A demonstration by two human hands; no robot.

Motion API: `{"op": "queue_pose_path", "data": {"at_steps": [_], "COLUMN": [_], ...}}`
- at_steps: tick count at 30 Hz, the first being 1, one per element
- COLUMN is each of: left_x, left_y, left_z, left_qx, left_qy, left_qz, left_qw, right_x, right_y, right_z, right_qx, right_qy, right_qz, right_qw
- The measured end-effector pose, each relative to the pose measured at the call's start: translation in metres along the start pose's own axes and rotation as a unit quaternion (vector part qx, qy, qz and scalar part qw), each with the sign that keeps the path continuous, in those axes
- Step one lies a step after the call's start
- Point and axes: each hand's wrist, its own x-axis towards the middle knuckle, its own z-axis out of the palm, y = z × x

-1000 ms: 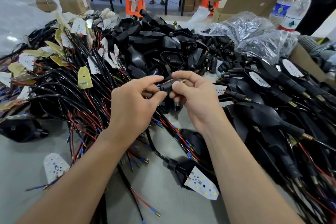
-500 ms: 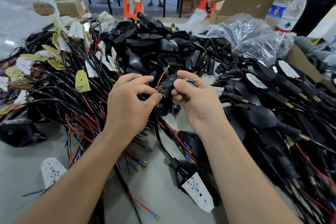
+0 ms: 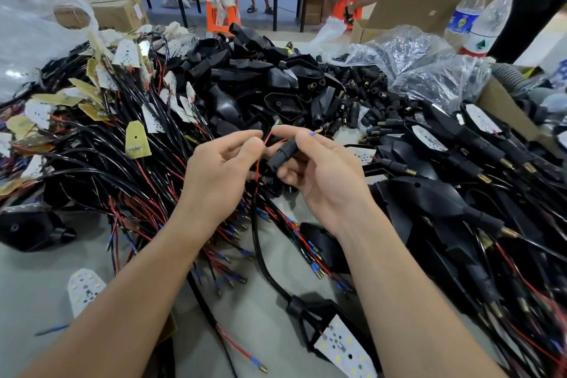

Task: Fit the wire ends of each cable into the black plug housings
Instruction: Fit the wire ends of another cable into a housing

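Both forearms are stretched forward over the table (image 3: 36, 279), and the hands are held close together just in front of a pile of black housings (image 3: 260, 77). The left hand (image 3: 221, 172) is seen from the back with its fingers curled, and a red wire (image 3: 257, 163) is pinched between its thumb and forefinger. The right hand (image 3: 322, 175) is turned palm-inward. The plug (image 3: 280, 153) is gripped between its thumb and curled fingers, and a blue wire end (image 3: 313, 133) is seen sticking out just above its forefinger. The plug is held above the table, between the two hands — its long axis is tilted from lower left to upper right, with the lower end towards the left hand. The red wire is run nearly upright past that end, and a black cable (image 3: 260, 258) is hung from below the hands down to the table. The hands are hemmed in by a cable heap (image 3: 92, 147) on the left and a heap of black bodies (image 3: 460, 193) on the right — bare table is seen only between and beside the forearms.
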Motion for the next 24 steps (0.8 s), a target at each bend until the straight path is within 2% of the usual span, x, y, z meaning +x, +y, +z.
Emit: {"op": "queue_pose_path", "data": {"at_steps": [2,5,7,11,16,21,24], "left_x": [0.001,0.003,0.005,0.006,0.000,-0.003,-0.004], "left_y": [0.000,0.001,0.001,0.000,-0.004,0.001,0.001], "left_z": [0.002,0.000,-0.005,-0.007,-0.001,-0.001,0.001], "left_qx": [-0.065,-0.099,-0.101,-0.047,0.093,0.112,0.083], "left_qy": [-0.023,0.017,0.044,0.033,0.037,0.064,0.066], "left_qz": [-0.026,-0.039,-0.034,-0.006,0.037,0.056,0.055], "left_qw": [0.997,0.994,0.993,0.998,0.994,0.990,0.993], "right_x": [0.000,0.001,0.002,0.005,0.004,0.004,0.005], "right_y": [0.001,0.002,0.002,-0.002,-0.001,0.000,0.001], "right_z": [-0.001,-0.003,-0.004,-0.010,-0.010,-0.012,-0.011], "right_qx": [-0.037,-0.047,-0.009,0.073,0.066,0.077,0.087], "right_qy": [-0.010,0.008,0.055,0.137,0.138,0.133,0.142], "right_qz": [0.004,0.004,-0.009,-0.018,-0.022,-0.033,-0.034], "right_qw": [0.999,0.999,0.998,0.988,0.988,0.988,0.985]}}
